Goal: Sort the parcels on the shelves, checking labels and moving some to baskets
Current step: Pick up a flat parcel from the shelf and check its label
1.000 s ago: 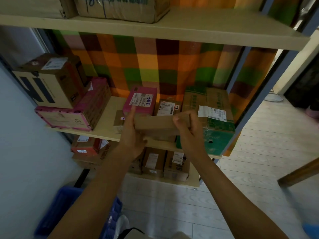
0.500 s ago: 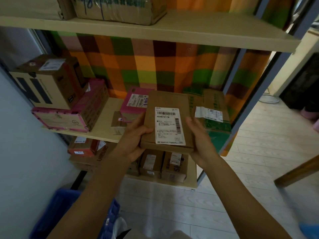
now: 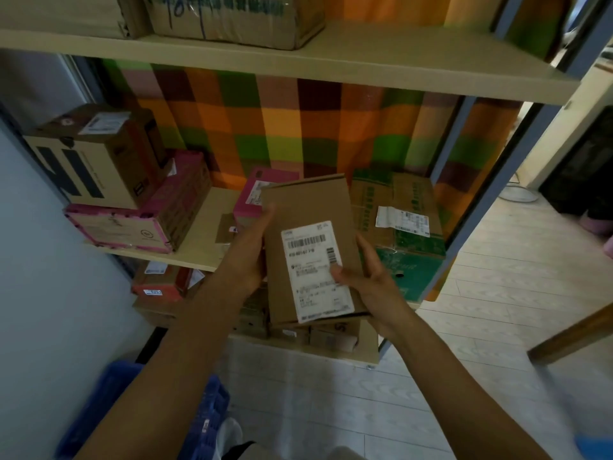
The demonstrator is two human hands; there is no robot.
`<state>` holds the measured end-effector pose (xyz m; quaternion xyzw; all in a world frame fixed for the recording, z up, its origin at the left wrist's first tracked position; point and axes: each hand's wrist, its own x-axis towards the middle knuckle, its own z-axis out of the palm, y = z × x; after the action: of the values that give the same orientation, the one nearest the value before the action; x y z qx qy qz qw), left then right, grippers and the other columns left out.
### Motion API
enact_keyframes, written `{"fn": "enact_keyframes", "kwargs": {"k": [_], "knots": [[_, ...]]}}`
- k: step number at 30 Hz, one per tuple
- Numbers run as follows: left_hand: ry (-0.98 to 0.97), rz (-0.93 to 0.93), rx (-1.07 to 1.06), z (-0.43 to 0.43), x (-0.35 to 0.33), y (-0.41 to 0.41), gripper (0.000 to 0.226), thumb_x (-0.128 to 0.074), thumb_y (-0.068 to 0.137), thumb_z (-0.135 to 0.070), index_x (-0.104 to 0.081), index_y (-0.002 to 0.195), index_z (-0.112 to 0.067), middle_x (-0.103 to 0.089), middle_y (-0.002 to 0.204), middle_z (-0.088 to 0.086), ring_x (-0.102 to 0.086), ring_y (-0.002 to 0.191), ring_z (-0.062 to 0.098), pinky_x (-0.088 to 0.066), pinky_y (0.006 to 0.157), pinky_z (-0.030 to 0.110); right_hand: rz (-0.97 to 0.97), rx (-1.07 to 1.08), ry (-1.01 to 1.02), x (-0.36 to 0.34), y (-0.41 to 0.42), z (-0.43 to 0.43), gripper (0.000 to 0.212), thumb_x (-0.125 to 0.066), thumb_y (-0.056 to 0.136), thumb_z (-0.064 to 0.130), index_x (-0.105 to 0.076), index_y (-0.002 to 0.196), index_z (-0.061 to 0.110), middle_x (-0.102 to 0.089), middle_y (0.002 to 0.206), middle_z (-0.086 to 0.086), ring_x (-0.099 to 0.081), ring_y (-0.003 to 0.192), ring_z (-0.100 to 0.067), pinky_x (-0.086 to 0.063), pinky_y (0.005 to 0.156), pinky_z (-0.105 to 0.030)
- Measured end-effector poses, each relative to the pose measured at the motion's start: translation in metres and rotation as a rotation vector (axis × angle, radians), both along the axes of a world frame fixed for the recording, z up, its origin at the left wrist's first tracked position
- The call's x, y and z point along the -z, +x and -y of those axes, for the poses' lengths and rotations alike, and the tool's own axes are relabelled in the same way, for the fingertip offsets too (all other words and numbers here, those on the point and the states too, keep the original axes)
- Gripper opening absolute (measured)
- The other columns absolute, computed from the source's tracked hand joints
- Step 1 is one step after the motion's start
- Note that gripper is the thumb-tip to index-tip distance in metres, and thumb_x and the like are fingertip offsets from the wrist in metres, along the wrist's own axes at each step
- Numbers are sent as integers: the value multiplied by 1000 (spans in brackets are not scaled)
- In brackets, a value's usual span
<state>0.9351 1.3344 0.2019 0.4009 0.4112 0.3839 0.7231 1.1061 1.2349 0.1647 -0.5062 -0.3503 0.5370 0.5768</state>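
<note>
I hold a flat cardboard parcel (image 3: pixel 308 207) between both hands, up in front of the middle shelf (image 3: pixel 199 242), tilted so its face looks at me. My left hand (image 3: pixel 247 257) grips the parcel's left edge, thumb lying along the front and the rest of the hand hidden behind the cardboard. My right hand (image 3: pixel 371 283) grips the right edge low down, thumb pressed on the white label (image 3: pixel 315 270), fingers wrapped round the side. The label has a barcode near its top; the print under it is too blurred for me to read.

Behind the parcel a pink box (image 3: pixel 253 194) stands on the middle shelf, and to its right sits a green and brown carton (image 3: pixel 411 260) with its own label. At the shelf's left end a brown box with black letters (image 3: pixel 96 161) rests on a long pink carton (image 3: pixel 132 227). More boxes sit on the top shelf (image 3: pixel 331 61) and on the bottom shelf (image 3: pixel 365 355). A checked curtain (image 3: pixel 298 121) hangs behind. A blue basket (image 3: pixel 99 410) stands on the floor by my left arm.
</note>
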Motion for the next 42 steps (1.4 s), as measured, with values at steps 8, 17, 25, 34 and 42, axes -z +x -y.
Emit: {"fn": "enact_keyframes", "kwargs": {"k": [8,17,25,34,42], "knots": [[12,-190,-337,-3,-15,19,81,-70,68,-65,-58,131,-15,-62,124,7,-60,108,25,-49,90,42,230,50,29,13,-18,0,59,-67,91,8,-36,136,31,-63,114,14,-66,102,5,-55,73,-13],[359,-156,-359,25,-4,29,21,-60,95,-12,-59,80,-27,-61,78,-12,-62,62,-7,-49,56,13,-13,368,83,-41,-34,-21,14,-51,95,51,-57,101,40,-61,90,23,-61,74,8,-45,66,-10],[222,-27,-229,31,-8,27,17,-43,104,-33,-57,96,-30,-71,70,-16,-68,68,-1,-49,51,9,-81,500,42,-36,-42,-28,7,-64,95,21,-60,97,15,-69,92,-4,-68,75,-13,-55,59,-20],[-344,113,98,10,9,-8,39,-63,83,-29,-62,117,-10,-74,98,18,-73,83,29,-61,74,35,-61,426,201,-14,-35,-14,59,-42,94,59,-67,52,26,-73,98,1,-70,87,-6,-55,73,-21],[-209,-52,143,17,21,-8,32,-55,93,-3,-60,120,-19,-71,101,10,-67,92,28,-58,72,42,-188,271,-116,-6,-9,-4,68,-69,75,52,-56,136,24,-71,120,-4,-69,109,-25,-58,91,-47]]}}
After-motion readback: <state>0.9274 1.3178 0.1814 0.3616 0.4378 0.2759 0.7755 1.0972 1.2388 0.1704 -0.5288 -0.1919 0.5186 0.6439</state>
